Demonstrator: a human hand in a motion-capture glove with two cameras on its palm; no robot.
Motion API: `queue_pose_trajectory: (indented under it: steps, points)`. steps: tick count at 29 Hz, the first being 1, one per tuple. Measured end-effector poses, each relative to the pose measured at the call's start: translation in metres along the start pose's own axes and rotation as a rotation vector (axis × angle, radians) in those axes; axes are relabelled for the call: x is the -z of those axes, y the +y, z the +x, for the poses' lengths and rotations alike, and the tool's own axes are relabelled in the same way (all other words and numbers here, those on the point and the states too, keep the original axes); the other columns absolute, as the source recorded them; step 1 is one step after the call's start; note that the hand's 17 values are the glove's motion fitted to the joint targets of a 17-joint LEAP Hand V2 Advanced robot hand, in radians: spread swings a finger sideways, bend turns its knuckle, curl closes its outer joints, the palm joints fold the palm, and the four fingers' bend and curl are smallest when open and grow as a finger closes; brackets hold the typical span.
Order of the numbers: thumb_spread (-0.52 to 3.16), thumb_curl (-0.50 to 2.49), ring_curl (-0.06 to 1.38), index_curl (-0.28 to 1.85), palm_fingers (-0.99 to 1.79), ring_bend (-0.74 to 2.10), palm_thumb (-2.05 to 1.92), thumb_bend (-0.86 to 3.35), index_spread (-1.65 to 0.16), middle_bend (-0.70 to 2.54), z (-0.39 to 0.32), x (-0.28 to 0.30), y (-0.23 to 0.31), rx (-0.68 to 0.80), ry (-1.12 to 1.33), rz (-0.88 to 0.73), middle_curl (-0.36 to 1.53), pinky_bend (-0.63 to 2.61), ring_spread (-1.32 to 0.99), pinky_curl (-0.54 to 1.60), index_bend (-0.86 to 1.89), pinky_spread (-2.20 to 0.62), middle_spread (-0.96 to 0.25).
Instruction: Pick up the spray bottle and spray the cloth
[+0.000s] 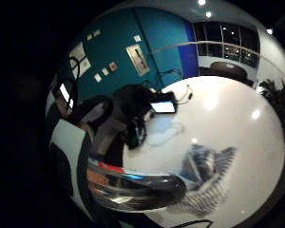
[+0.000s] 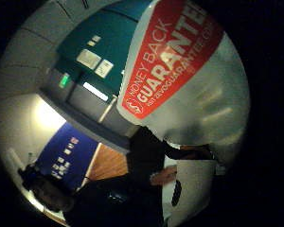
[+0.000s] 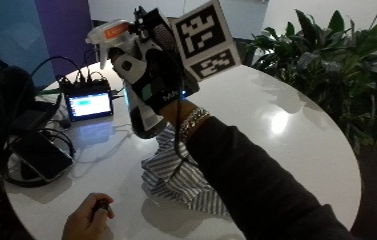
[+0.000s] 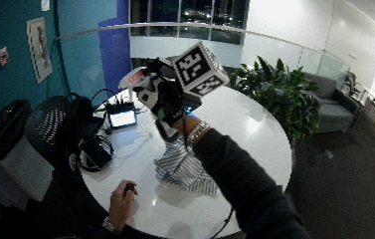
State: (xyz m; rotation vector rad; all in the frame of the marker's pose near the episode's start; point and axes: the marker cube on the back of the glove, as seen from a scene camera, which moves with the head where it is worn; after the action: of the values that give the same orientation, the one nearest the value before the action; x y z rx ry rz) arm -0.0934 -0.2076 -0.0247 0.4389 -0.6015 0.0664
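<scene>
- right hand grip wraps the spray bottle, held up in the air over the table, above the striped cloth.
- bottle's long axis is near upright, leaning a little; base hangs just over the cloth, nozzle on top faces the far-left devices, not down.
- risk: sprayed like this, mist likely passes over the cloth and hits the small screen; tilt nozzle down first.
</scene>
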Motion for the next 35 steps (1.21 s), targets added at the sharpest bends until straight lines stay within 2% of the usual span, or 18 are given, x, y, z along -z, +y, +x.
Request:
queue_pose_trajectory:
  steps: [6, 13, 35]
  points:
    - [0.75, 0.69, 0.48, 0.54, 1.32, 0.66, 0.92, -0.02, -0.29, 0.49, 0.044, -0.044, 0.01, -0.083, -0.195, 0.188, 0.55, 0.64, -0.22, 0.44, 0.18, -0.32, -0.23]
    - [0.78, 0.69, 0.48, 0.54, 1.33, 0.69, 0.93, -0.02, -0.29, 0.48, 0.08, -0.074, 0.02, -0.133, -0.2, 0.229, 0.55, 0.63, -0.21, 0.44, 0.17, -0.31, -0.23]
    - [0.8, 0.69, 0.48, 0.53, 1.33, 0.73, 0.92, -0.03, -0.28, 0.47, 0.068, -0.052, 0.012, -0.018, -0.167, 0.308, 0.55, 0.62, -0.21, 0.44, 0.18, -0.31, -0.23]
